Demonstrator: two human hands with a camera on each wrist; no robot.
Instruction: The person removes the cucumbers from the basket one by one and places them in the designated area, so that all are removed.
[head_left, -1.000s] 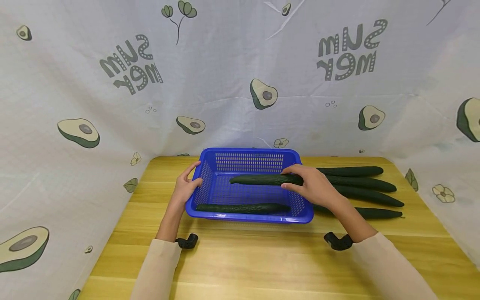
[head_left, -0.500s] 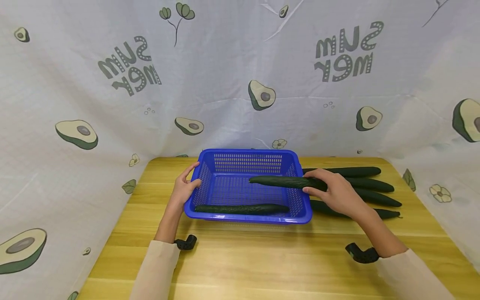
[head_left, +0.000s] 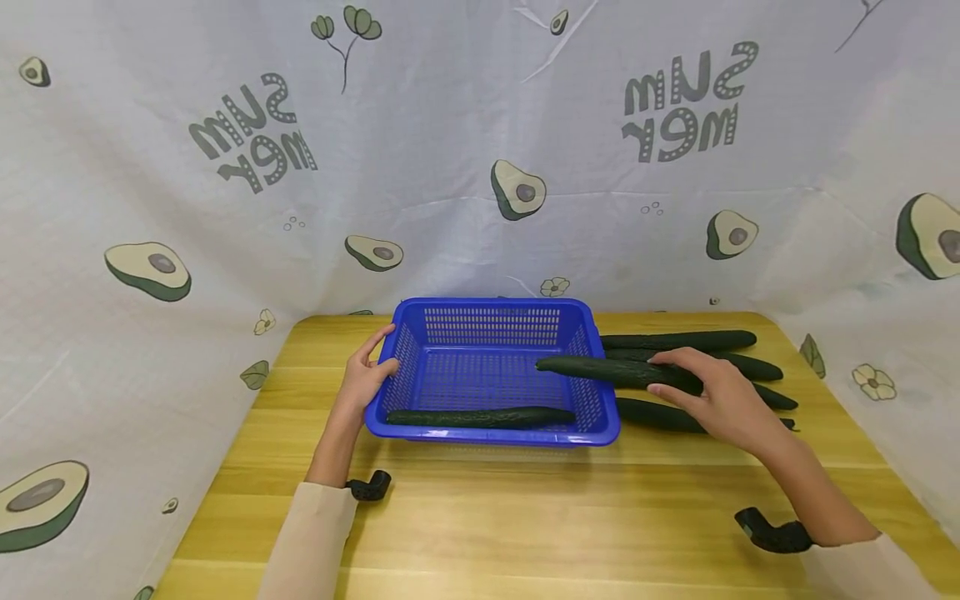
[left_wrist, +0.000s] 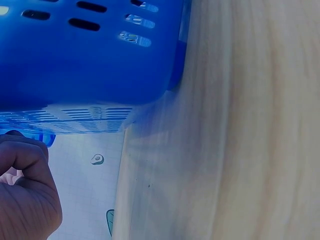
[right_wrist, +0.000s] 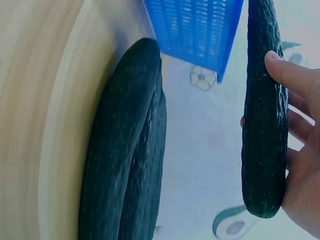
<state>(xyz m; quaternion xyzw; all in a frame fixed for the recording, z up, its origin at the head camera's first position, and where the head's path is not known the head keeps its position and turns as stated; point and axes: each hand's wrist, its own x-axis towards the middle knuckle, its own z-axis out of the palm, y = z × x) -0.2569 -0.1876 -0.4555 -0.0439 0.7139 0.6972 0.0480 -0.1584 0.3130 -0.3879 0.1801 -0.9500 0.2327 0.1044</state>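
Note:
A blue slotted plastic basket (head_left: 491,304) stands mid-table. My left hand (head_left: 362,382) grips its left rim, thumb on the inner side; only part of this hand (left_wrist: 27,192) shows in the left wrist view. One dark green cucumber (head_left: 480,417) lies along the basket's front wall. My right hand (head_left: 716,398) holds another cucumber (head_left: 615,372) between thumb and fingers. Its far tip reaches over the basket's right rim. In the right wrist view the held cucumber (right_wrist: 265,135) hangs above the table, apart from those lying there.
Several more cucumbers (head_left: 697,340) lie side by side on the wooden table (head_left: 480,525), right of the basket and partly hidden by the right hand. A white curtain (head_left: 450,150) with avocado prints hangs behind the table and along its sides.
My right hand has moved to the right with its cucumber, drawing it from over the basket's middle to over its right rim. The left hand keeps its grip on the basket.

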